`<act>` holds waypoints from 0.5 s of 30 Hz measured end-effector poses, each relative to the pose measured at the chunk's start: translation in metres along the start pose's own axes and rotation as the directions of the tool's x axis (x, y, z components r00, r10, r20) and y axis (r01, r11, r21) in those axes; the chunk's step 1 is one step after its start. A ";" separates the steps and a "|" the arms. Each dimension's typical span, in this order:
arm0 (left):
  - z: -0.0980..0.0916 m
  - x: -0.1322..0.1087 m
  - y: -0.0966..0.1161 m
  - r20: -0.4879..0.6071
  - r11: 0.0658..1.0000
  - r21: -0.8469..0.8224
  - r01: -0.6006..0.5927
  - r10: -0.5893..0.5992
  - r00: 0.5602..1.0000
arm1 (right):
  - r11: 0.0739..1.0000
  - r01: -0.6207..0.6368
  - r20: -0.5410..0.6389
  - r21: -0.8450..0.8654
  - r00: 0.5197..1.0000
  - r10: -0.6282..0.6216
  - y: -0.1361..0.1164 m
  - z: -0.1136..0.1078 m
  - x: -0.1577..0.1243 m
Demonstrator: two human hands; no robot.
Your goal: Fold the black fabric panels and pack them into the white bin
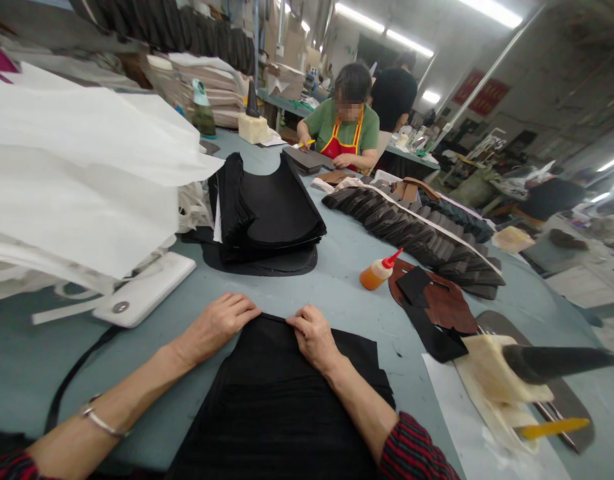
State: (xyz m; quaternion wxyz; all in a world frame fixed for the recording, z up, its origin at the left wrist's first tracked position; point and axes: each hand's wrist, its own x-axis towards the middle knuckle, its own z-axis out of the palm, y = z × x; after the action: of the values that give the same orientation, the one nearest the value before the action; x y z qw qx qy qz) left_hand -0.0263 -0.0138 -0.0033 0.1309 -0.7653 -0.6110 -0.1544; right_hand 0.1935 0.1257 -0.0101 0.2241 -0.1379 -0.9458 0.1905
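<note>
A stack of black fabric pieces (287, 413) lies on the table right in front of me. My left hand (224, 320) pinches the far edge of the top piece near its left corner. A short way to the right, my right hand (311, 333) grips the same edge between thumb and fingers. Between the hands the edge looks like a narrow folded strip. Beyond them sits a second pile of curved black pieces (281, 207). A glue bottle (377, 272) with orange contents and a red tip lies tilted to the right of that pile.
White sheets (81, 180) are heaped at left beside a white device (147, 290) with a cord. On the right are brown leather pieces (449, 303), a pale block with a black-handled tool (557, 363), and rows of dark pieces (401, 227). A co-worker (344, 127) sits across the table.
</note>
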 end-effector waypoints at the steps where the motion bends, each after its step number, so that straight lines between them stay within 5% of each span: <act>1: -0.001 0.000 0.001 0.002 1.000 0.015 -0.008 0.008 1.000 | 1.000 -0.003 0.010 -0.017 1.000 0.004 0.000 0.000 0.000; 11: -0.008 -0.010 0.004 0.086 0.989 0.144 -0.039 0.026 0.996 | 0.901 0.164 0.330 -0.402 0.944 -0.024 -0.017 -0.012 0.011; 15: -0.023 -0.005 0.010 0.161 0.979 0.134 0.151 -0.172 0.972 | 0.885 0.163 0.366 -0.437 0.930 0.009 -0.026 -0.013 0.016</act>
State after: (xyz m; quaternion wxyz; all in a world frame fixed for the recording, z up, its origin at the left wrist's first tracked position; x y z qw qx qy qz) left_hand -0.0189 -0.0293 0.0158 0.1109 -0.7142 -0.6885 -0.0606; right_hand 0.1811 0.1119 0.0173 0.0165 -0.1116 -0.9933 -0.0262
